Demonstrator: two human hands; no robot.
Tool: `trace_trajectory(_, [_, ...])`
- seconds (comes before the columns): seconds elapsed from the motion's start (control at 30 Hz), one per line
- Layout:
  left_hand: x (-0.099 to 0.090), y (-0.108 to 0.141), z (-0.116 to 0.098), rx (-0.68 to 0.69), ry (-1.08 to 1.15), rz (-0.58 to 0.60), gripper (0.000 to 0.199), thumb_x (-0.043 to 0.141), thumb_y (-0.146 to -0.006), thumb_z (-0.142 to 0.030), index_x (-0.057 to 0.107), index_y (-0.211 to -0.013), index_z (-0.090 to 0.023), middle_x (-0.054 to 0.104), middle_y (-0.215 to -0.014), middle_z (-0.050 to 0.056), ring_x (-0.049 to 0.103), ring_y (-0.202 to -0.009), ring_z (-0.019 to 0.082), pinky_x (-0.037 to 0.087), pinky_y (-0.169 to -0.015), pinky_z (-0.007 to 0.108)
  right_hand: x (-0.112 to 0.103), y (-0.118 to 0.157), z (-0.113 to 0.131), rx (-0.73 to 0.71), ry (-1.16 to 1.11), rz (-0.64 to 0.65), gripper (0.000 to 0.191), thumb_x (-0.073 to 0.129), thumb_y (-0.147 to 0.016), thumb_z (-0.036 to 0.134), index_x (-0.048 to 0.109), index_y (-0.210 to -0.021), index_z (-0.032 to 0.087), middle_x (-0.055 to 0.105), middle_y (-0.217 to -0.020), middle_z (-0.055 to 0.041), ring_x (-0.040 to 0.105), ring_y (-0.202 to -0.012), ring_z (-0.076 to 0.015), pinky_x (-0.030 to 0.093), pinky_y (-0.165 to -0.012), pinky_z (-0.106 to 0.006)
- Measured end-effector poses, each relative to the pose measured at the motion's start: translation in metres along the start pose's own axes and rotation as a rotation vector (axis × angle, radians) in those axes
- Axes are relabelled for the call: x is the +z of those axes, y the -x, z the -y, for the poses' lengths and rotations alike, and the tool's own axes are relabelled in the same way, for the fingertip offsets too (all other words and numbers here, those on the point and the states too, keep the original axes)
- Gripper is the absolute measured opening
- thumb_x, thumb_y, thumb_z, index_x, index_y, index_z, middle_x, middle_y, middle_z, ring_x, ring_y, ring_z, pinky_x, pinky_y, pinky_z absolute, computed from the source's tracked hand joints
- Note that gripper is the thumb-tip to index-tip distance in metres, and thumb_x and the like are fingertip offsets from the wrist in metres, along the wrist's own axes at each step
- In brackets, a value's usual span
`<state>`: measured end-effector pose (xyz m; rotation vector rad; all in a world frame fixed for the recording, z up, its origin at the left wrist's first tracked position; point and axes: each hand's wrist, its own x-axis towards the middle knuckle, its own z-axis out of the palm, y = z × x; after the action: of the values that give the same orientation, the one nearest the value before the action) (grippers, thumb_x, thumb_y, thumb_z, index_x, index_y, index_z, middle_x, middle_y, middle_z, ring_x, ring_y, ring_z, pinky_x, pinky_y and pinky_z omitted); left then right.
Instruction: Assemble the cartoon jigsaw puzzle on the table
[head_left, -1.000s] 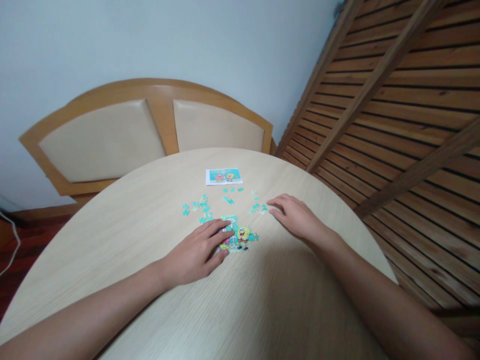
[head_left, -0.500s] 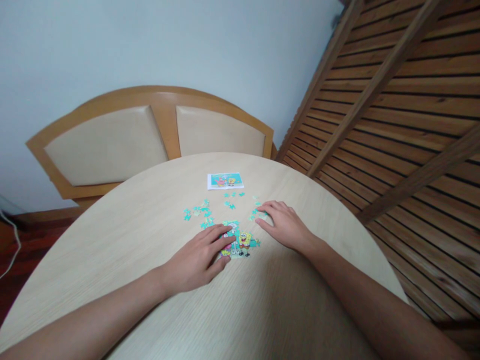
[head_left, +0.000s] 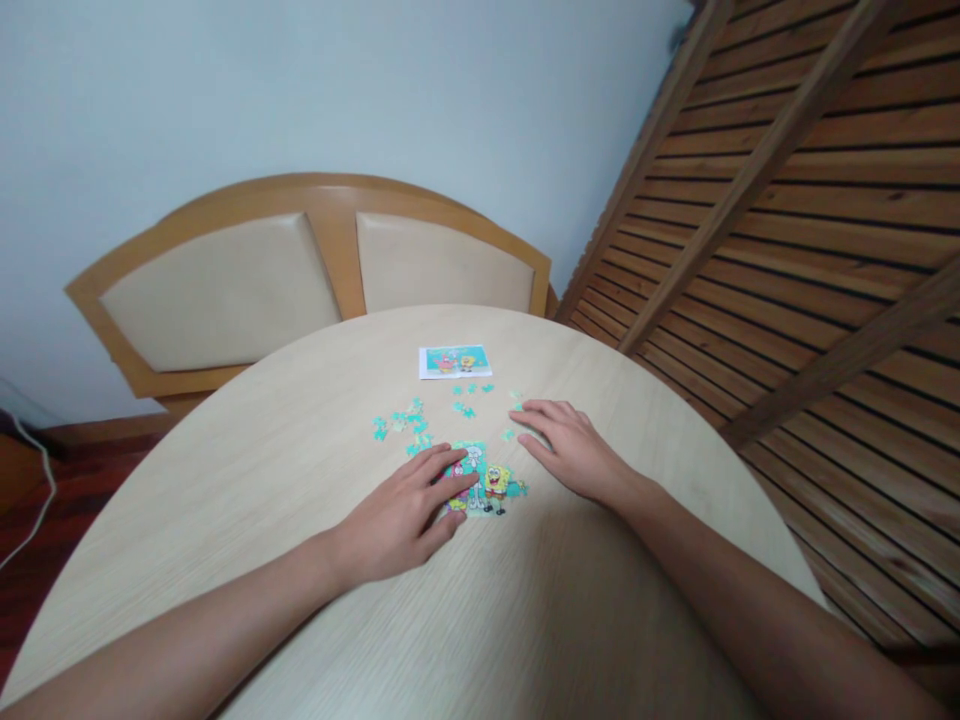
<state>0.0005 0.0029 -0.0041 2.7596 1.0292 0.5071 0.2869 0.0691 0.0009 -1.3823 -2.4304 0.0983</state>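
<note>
A partly joined jigsaw puzzle point(head_left: 496, 482) with cartoon figures lies flat on the table. My left hand point(head_left: 409, 510) rests over its left side, fingers spread and touching it, covering part of the pink figure. To the right and a little farther off, my right hand point(head_left: 570, 445) hovers low or rests among loose teal puzzle pieces point(head_left: 508, 435). Its thumb and fingers are apart, and no piece shows between them. Whatever lies under that palm is hidden.
More loose puzzle pieces point(head_left: 418, 427) are scattered beyond my left hand, with several smaller ones point(head_left: 471, 389) farther back. Behind them lies a reference picture card point(head_left: 454, 361). The round wooden table point(head_left: 247, 450) has a padded chair point(head_left: 345, 250) at its far edge and slatted wood point(head_left: 787, 250) to the right.
My right hand has shifted slightly over the loose pieces, and fewer of them show beside its fingers. My left hand stays on the puzzle. The whole view has moved a little.
</note>
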Motion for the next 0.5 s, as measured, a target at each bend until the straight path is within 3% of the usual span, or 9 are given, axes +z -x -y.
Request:
trace_trajectory(0.27, [0.004, 0.001, 0.002, -0.019, 0.006, -0.027, 0.047, 0.052, -0.102, -0.035, 0.047, -0.147, -0.023, 0.049, -0.151, 0.011, 0.041, -0.143, 0.031, 0.039, -0.118, 0.055, -0.001, 0.002, 0.005, -0.131, 0.011, 0.065, 0.034, 0.046, -0.104, 0.03, 0.069, -0.129, 0.031, 0.059, -0.142, -0.0089, 0.05, -0.13, -0.03, 0.041, -0.107, -0.051])
trace_trajectory(0.5, [0.004, -0.001, 0.001, -0.136, -0.016, -0.09, 0.049, 0.05, -0.103, -0.045, 0.047, -0.143, -0.018, 0.051, -0.149, 0.014, 0.044, -0.142, 0.03, 0.04, -0.118, 0.054, -0.002, 0.001, -0.008, -0.02, -0.012, 0.0, 0.042, 0.053, -0.099, 0.034, 0.06, -0.139, 0.022, 0.062, -0.14, -0.0119, 0.055, -0.127, -0.031, 0.044, -0.106, -0.052])
